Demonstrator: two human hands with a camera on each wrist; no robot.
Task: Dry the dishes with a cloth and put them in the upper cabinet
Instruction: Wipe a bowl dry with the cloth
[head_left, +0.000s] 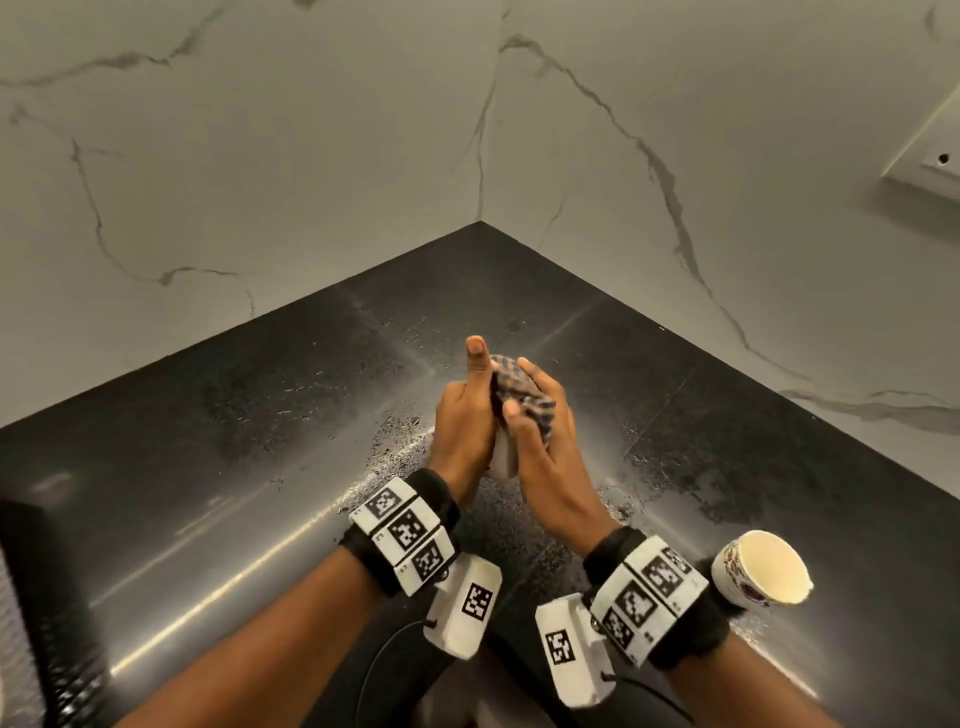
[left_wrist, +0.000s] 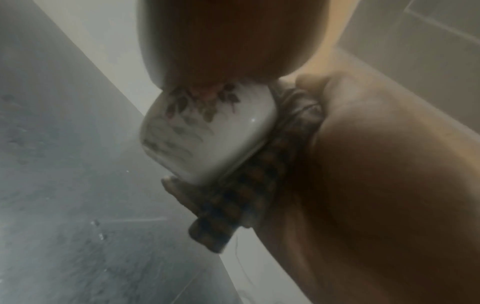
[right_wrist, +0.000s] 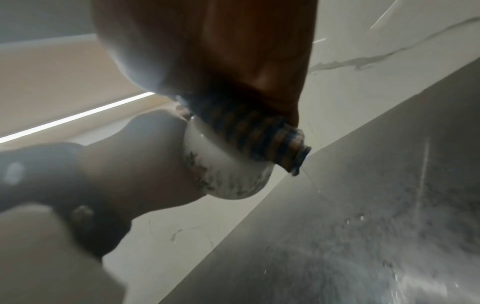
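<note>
Together our two hands meet above the dark surface (head_left: 208, 467), near its corner under the marble wall (head_left: 260, 156). Our left hand (head_left: 462, 421) has its grip closed around a small white cup (left_wrist: 207, 139) with a leaf pattern, thumb pointing up. Our right hand (head_left: 545, 447) grips the checked cloth (head_left: 514, 384), fingers curled over it and pressing it against the cup's side and mouth. From the left wrist, the cloth wraps from the cup's rim down along our right palm. Water drops are scattered on the surface below the hands. A second cup (head_left: 761, 569) with the same sort of pattern lies tilted on the surface just beside our right wrist, its cream inside facing us.
</note>
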